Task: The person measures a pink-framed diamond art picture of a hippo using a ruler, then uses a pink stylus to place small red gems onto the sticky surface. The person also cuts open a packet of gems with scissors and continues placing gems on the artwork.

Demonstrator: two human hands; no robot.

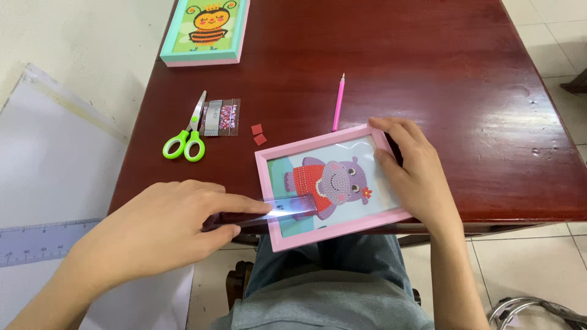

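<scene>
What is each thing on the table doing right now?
Pink frame: flat at the table edge, hippo picture facing up.
Clear film: partly peeled off the picture.
Left hand: pinching the film.
Right hand: pressing the frame's right side.
Scissors: closed, lying flat.
Pink pen: lying flat, untouched.
Bee picture: framed, face up.

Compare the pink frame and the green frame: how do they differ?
The pink frame shows a purple hippo; the green frame shows an orange bee. Both hands, left hand and right hand, touch the pink frame; the green frame lies untouched at the far edge. Both are beaded pictures.
</scene>
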